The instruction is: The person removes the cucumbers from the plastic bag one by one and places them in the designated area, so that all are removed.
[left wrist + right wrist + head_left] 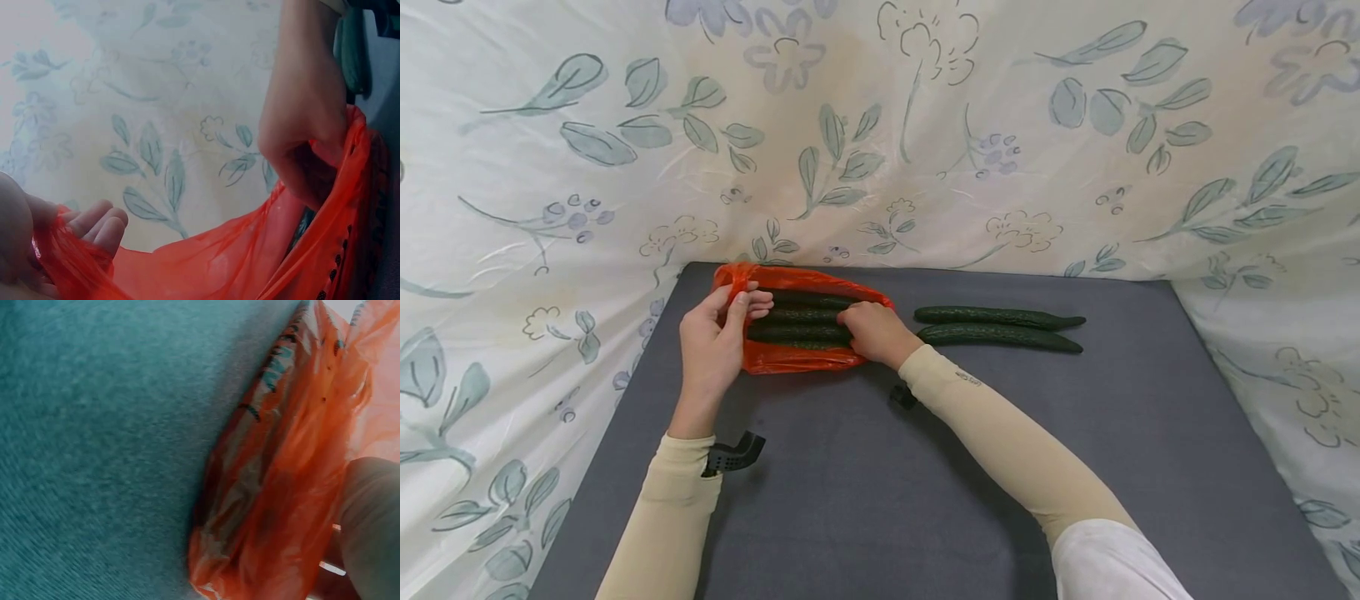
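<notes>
A red plastic bag (805, 362) lies at the back of the table with its mouth spread, several dark green cucumbers (801, 332) side by side inside. My left hand (715, 333) holds the bag's left end, its film gathered between thumb and fingers (103, 226). My right hand (876, 333) reaches in at the bag's right end, fingers curled down at the end of a cucumber; its fingertips are hidden. In the right wrist view the bag's side (269, 487) shows dark print, with part of the right hand (372, 519) at the edge.
Right of the bag, two more cucumbers (1000, 317) lie roughly parallel on the dark grey table (865, 500). A floral sheet (880, 167) rises behind the table and along its sides. Black wrist mounts (733, 454) stick out from the sleeves.
</notes>
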A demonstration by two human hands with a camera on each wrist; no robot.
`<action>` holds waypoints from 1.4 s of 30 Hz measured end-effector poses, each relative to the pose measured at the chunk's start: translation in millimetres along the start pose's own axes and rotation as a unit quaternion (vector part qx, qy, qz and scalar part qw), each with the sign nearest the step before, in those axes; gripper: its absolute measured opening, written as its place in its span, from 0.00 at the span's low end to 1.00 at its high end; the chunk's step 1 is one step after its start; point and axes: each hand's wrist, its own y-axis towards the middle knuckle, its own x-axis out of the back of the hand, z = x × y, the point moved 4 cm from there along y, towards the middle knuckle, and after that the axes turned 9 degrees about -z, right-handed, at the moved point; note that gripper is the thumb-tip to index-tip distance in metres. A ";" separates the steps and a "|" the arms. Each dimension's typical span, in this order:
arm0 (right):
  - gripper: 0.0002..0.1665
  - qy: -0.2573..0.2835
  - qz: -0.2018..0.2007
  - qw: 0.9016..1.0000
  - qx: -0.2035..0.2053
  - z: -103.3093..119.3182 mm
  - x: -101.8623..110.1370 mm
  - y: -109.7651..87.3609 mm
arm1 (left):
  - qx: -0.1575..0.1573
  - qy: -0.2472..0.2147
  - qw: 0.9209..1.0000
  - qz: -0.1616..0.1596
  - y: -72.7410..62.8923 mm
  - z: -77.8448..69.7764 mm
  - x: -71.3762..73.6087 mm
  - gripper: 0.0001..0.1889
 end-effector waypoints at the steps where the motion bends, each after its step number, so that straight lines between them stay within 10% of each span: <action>1: 0.23 -0.003 -0.001 1.000 0.000 0.5 -0.5 0.4 | 0.000 0.001 1.000 0.000 -0.7 -0.1 -0.1 0.14; 20: 0.01 -0.088 -0.054 0.995 0.015 3.7 -9.5 -0.7 | -0.004 -0.001 1.000 0.001 -4.8 -2.1 -0.7 0.15; 42: 0.05 -0.098 -0.107 0.989 0.030 4.6 18.7 -6.9 | -0.005 -0.008 1.000 0.000 -2.2 -2.6 0.7 0.14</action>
